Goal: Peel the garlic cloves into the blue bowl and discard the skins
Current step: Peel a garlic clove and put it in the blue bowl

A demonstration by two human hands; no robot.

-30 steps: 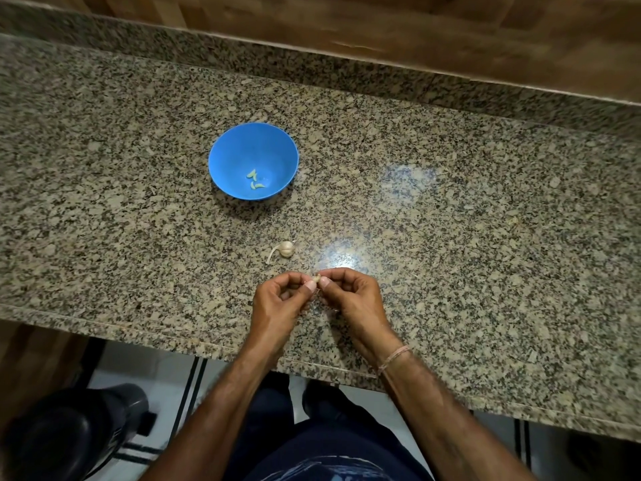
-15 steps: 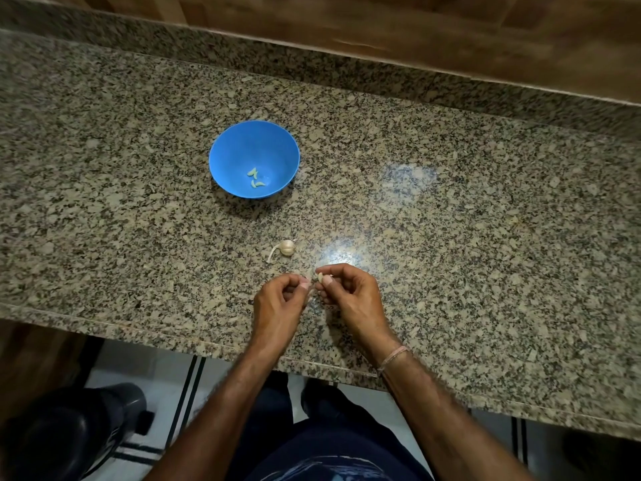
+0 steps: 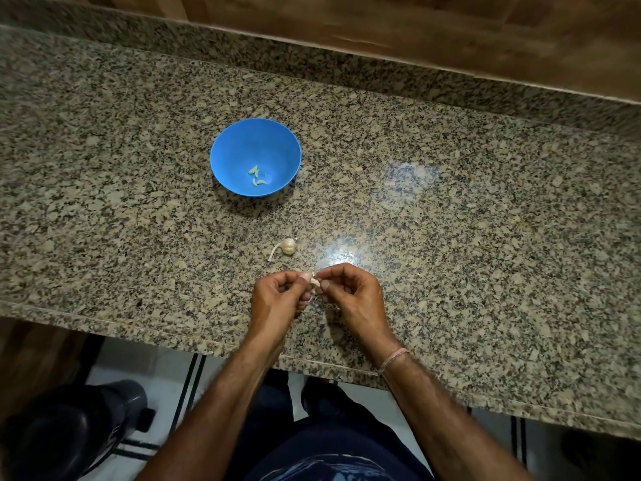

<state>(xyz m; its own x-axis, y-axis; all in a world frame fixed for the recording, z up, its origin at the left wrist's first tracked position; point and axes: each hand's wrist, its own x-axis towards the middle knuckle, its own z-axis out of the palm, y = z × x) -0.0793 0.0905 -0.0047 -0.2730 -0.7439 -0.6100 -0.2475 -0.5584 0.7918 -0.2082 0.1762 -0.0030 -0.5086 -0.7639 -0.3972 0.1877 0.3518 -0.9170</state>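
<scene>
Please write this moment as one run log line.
both hands: left, right peeling garlic clove | blue bowl: peeled cloves | garlic bulb: countertop

Polished stone, smooth plastic, papery garlic.

I see a speckled granite counter, glossy enough to throw back light patches. The bowl looks like smooth blue plastic with a slight sheen. The garlic bulb wears dry, matt, papery skin. Wood-grain panelling runs behind, and a thin thread band circles one wrist.
</scene>
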